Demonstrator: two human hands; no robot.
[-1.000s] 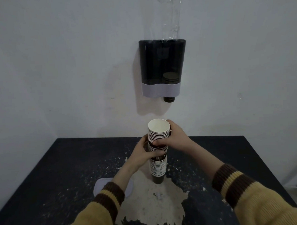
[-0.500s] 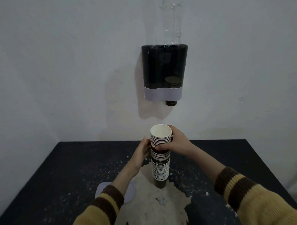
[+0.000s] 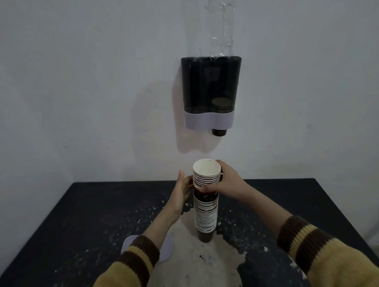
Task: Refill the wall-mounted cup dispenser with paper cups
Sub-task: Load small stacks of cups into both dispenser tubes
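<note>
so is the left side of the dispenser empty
Looks empty: the dispenser shows a few cups only in its right column, none visible left.

cup stack (image 3: 205,210) on table (image 3: 78,213) ctr | dispenser (image 3: 211,92) on wall above | lid (image 3: 165,249) L of stack

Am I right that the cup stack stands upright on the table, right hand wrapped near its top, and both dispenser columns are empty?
Not quite: the head view shows a few cups in the dispenser's right column, one poking out below. The cup stack does stand upright on the table, right hand wrapped near its top.
</note>
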